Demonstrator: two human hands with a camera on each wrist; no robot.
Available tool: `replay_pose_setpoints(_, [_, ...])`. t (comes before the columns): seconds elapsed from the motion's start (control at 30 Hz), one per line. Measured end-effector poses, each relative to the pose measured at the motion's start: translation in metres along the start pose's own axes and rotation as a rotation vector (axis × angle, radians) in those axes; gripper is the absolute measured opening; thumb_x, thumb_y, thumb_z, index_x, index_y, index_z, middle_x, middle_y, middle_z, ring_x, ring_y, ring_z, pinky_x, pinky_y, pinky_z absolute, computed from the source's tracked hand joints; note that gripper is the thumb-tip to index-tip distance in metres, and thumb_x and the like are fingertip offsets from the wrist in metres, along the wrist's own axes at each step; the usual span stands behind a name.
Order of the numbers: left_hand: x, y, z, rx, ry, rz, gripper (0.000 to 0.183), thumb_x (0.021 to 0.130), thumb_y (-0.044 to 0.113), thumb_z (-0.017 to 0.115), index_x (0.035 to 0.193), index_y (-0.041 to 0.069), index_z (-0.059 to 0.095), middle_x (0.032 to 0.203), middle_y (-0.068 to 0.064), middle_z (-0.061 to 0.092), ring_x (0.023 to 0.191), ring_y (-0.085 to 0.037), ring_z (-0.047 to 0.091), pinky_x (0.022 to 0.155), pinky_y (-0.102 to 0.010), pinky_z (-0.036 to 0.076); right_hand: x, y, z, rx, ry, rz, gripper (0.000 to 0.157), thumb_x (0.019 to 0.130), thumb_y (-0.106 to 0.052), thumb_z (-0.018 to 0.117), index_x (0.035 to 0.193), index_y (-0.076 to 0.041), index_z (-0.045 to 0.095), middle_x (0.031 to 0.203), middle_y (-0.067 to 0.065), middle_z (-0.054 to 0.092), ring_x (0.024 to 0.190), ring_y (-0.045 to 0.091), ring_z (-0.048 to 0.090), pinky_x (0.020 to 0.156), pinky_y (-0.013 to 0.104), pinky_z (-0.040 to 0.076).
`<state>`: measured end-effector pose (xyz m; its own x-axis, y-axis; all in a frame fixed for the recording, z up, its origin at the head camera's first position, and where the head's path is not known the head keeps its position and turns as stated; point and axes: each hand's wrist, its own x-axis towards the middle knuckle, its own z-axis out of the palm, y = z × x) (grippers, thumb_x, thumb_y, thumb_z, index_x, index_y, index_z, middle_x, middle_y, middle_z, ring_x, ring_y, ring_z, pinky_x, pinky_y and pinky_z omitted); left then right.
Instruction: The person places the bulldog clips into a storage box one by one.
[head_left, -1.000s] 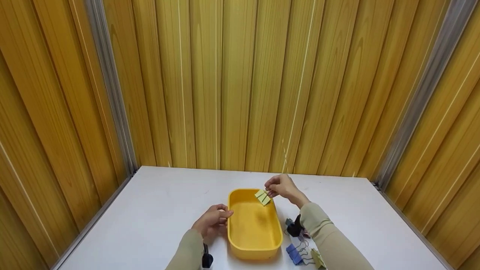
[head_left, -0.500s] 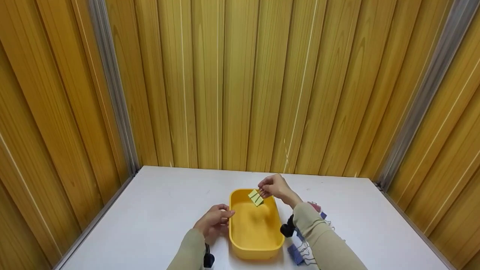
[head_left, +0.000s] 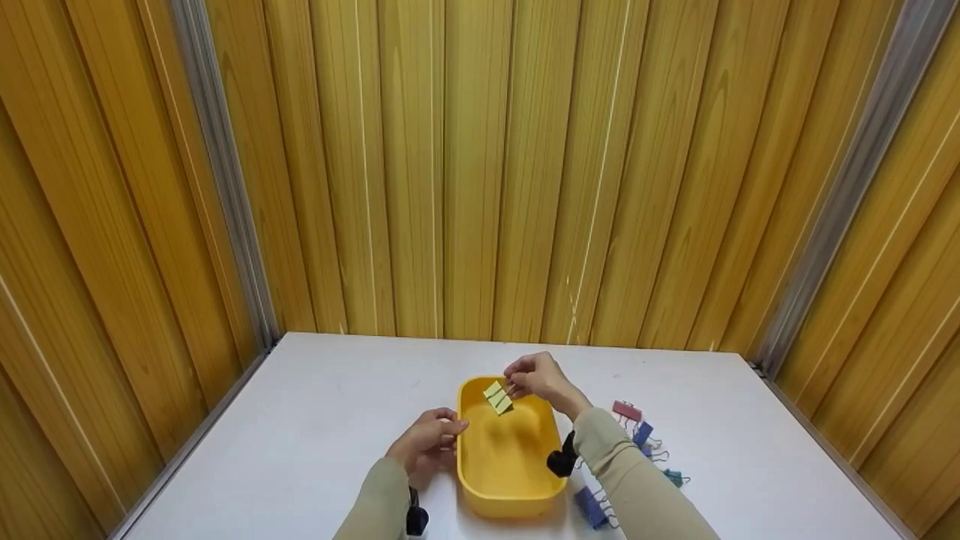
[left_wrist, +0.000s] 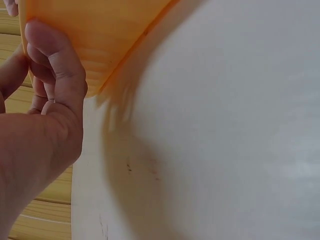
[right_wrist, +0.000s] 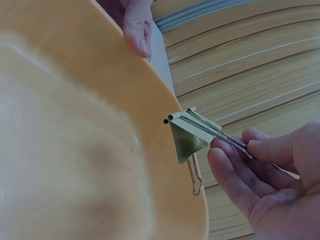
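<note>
In the head view, a deep yellow plastic box (head_left: 510, 507) stands on the white table. My left hand (head_left: 429, 436) pinches its left rim, thumb over the edge and fingers along the outer wall; the left wrist view shows this hand (left_wrist: 50, 75) close up. Over the far part of the box, my right hand (head_left: 544, 380) holds a pale yellow binder clip (head_left: 498, 398). Thumb and fingertips pinch one wire handle of the clip (right_wrist: 187, 141) in the right wrist view, while its other handle hangs down. The inside of the box shows a bare yellow floor.
Right of the box lie several binder clips: a red one (head_left: 627, 410), a blue one (head_left: 642, 433), a green one (head_left: 675, 477) and a larger blue one (head_left: 590, 507). My right sleeve (head_left: 637, 472) hides part of that group. Wood-patterned panels (head_left: 480, 187) enclose the table.
My right hand has carried the yellow binder clip leftward across the box. More clips on the right have come into sight from behind the sleeve. The left hand stays on the rim.
</note>
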<state>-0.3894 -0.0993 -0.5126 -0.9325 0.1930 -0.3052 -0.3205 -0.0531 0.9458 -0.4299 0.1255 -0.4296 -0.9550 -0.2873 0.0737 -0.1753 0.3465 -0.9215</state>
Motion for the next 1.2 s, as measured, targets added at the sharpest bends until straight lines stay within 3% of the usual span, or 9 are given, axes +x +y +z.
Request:
replay_pose_setpoints(0.2, [-0.001, 0.000, 0.001, -0.015, -0.013, 0.008, 0.029, 0.089, 0.016, 0.068, 0.108, 0.006, 0.049, 0.099, -0.012, 0.064, 0.073, -0.015, 0.059, 0.063, -0.023, 0.054, -0.005, 0.000, -0.002, -0.208, 0.109, -0.007, 0.016, 0.091, -0.010, 0.064, 0.104, -0.002, 0.067, 0.101, 0.011, 0.070, 0.090, 0.019, 0.065, 0.083, 0.036, 0.054])
replay_pose_setpoints(0.47, [-0.002, -0.002, -0.002, -0.001, -0.039, 0.030, 0.028, 0.090, 0.017, 0.067, 0.107, 0.006, 0.047, 0.096, -0.011, 0.065, 0.073, -0.015, 0.060, 0.064, -0.024, 0.054, -0.015, 0.005, -0.032, -0.200, 0.154, -0.010, 0.017, 0.092, -0.014, 0.062, 0.104, -0.002, 0.068, 0.097, 0.012, 0.068, 0.087, 0.021, 0.062, 0.076, 0.031, 0.053])
replay_pose_setpoints(0.67, [-0.004, -0.002, -0.002, 0.004, -0.009, 0.018, 0.033, 0.090, 0.018, 0.067, 0.111, 0.005, 0.046, 0.102, -0.014, 0.064, 0.078, -0.017, 0.061, 0.066, -0.024, 0.054, -0.029, 0.020, -0.058, -0.239, 0.174, 0.019, 0.019, 0.093, -0.015, 0.063, 0.105, -0.002, 0.068, 0.098, 0.012, 0.068, 0.085, 0.018, 0.061, 0.077, 0.032, 0.055])
replay_pose_setpoints(0.8, [-0.005, -0.001, -0.001, 0.000, -0.001, 0.004, 0.039, 0.090, 0.020, 0.068, 0.116, 0.006, 0.044, 0.108, -0.016, 0.062, 0.082, -0.019, 0.061, 0.069, -0.025, 0.055, -0.040, 0.031, -0.070, -0.333, 0.151, 0.039, 0.024, 0.089, -0.021, 0.068, 0.103, -0.002, 0.068, 0.097, 0.009, 0.069, 0.087, 0.020, 0.063, 0.080, 0.038, 0.056])
replay_pose_setpoints(1.03, [-0.004, 0.000, -0.003, 0.020, 0.001, 0.005, 0.039, 0.088, 0.021, 0.070, 0.115, 0.006, 0.045, 0.109, -0.017, 0.062, 0.083, -0.020, 0.061, 0.068, -0.026, 0.054, -0.056, 0.048, -0.070, -0.602, 0.048, 0.108, 0.054, 0.076, -0.041, 0.079, 0.110, -0.001, 0.066, 0.105, 0.013, 0.068, 0.090, 0.022, 0.063, 0.084, 0.048, 0.054])
replay_pose_setpoints(1.2, [-0.003, -0.001, -0.001, 0.015, -0.007, 0.000, 0.039, 0.087, 0.021, 0.070, 0.114, 0.006, 0.046, 0.110, -0.017, 0.062, 0.084, -0.021, 0.061, 0.069, -0.026, 0.054, -0.062, 0.058, -0.064, -0.696, 0.015, 0.185, 0.055, 0.073, -0.036, 0.082, 0.110, 0.001, 0.065, 0.102, 0.013, 0.068, 0.085, 0.021, 0.062, 0.082, 0.046, 0.055])
